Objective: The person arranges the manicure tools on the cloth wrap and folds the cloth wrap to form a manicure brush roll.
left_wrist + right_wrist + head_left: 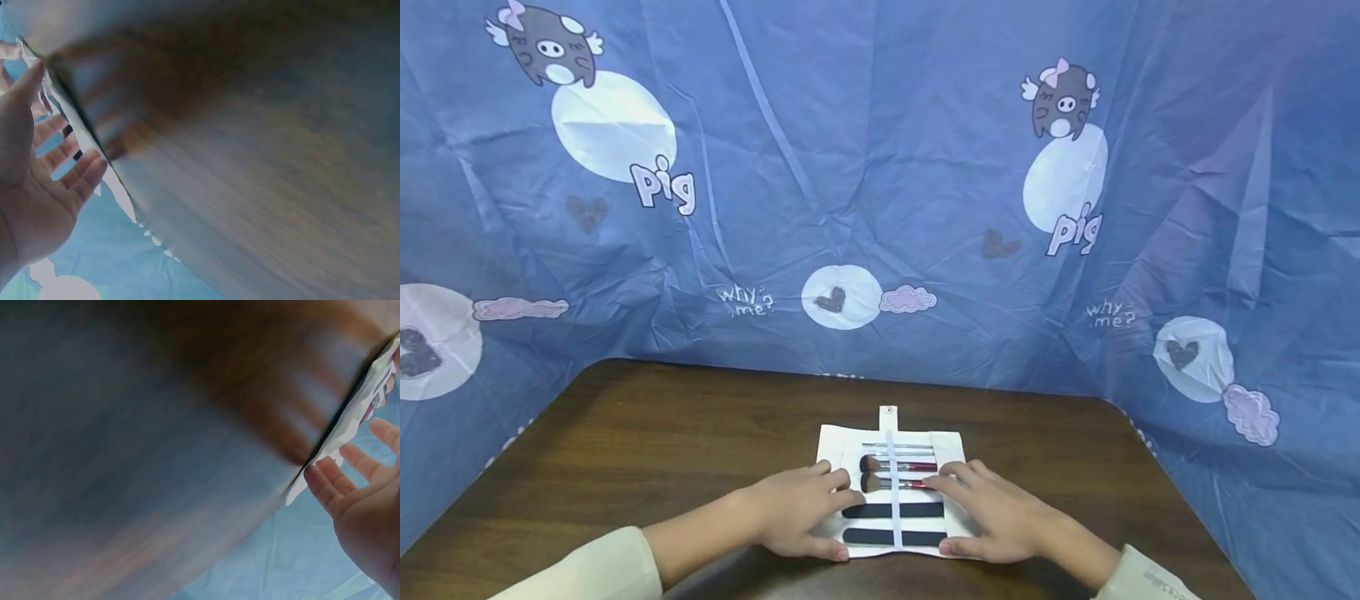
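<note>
A white fabric pouch (pixel 837 441) lies unfolded on the table, with a snap tab (pixel 888 414) at its far edge. Under its pale elastic band (pixel 896 518) sit two red-handled makeup brushes (pixel 917 467), thin silvery tools (pixel 917 447) and two black strips like nail files (pixel 919 510). My left hand (pixel 797 510) rests along the pouch's left side, fingers relaxed and thumb by the near corner. On the right side, my right hand (pixel 998 513) lies with fingers spread, one fingertip at a brush handle. Both wrist views show the fingers extended at the pouch's edge.
The dark wooden table (pixel 700 425) has rounded far corners. Behind it and along both sides hangs a blue curtain (pixel 850 208) printed with pigs, hearts and lettering. Pale sleeves (pixel 598 567) cover my forearms near the table's front.
</note>
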Demonstrator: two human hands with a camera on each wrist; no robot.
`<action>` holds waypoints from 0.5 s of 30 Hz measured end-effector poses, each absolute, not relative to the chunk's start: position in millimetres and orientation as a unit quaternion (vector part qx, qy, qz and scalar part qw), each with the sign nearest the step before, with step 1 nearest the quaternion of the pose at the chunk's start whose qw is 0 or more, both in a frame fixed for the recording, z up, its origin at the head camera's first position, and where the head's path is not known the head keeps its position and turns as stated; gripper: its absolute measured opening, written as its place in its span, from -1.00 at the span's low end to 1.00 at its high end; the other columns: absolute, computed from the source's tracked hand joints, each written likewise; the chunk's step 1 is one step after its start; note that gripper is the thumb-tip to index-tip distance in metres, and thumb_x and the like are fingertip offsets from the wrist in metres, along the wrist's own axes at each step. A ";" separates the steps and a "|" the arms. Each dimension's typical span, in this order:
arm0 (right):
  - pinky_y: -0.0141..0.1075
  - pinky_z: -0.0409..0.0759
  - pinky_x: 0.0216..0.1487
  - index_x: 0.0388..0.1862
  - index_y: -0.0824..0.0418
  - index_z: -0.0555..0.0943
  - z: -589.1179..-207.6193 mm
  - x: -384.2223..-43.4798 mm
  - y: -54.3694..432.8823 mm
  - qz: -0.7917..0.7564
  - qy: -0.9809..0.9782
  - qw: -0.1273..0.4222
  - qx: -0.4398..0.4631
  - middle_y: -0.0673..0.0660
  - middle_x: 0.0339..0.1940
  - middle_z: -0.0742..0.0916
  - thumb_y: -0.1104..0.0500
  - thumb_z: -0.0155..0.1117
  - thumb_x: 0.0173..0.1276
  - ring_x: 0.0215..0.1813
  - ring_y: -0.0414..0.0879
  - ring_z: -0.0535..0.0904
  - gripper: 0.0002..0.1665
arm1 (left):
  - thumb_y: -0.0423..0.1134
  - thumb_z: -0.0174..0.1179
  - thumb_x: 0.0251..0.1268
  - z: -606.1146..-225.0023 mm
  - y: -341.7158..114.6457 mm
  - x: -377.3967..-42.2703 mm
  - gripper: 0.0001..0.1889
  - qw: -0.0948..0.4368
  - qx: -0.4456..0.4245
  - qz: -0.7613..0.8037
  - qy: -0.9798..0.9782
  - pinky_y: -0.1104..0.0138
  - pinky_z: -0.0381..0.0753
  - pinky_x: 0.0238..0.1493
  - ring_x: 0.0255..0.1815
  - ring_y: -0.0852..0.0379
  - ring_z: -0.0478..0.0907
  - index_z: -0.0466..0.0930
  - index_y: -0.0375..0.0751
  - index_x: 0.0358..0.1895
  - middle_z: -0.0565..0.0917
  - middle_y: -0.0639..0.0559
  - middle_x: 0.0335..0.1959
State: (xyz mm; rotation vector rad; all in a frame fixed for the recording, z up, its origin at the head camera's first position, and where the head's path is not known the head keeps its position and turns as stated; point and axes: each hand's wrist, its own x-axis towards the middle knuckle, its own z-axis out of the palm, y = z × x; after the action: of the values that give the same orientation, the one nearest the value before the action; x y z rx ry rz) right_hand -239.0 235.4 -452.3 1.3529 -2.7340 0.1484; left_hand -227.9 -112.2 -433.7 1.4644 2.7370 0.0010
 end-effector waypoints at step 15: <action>-0.15 0.59 0.09 0.50 0.02 0.40 -450.0 -219.6 212.5 0.026 -0.888 0.030 0.457 0.03 0.31 0.55 -0.53 0.05 0.40 0.14 -0.13 0.46 -0.08 | 0.44 0.08 0.35 -430.9 -134.8 -208.2 -0.25 0.025 0.459 -0.006 0.888 0.30 0.57 0.06 0.04 0.20 0.41 0.44 0.07 0.45 0.50 0.14 0.17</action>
State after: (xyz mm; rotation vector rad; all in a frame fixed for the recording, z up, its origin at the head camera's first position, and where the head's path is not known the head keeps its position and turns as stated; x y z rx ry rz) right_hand -219.6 212.5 -450.0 1.4107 -2.7394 0.0795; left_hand -208.2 -134.8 -430.9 1.4206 2.7469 -0.0195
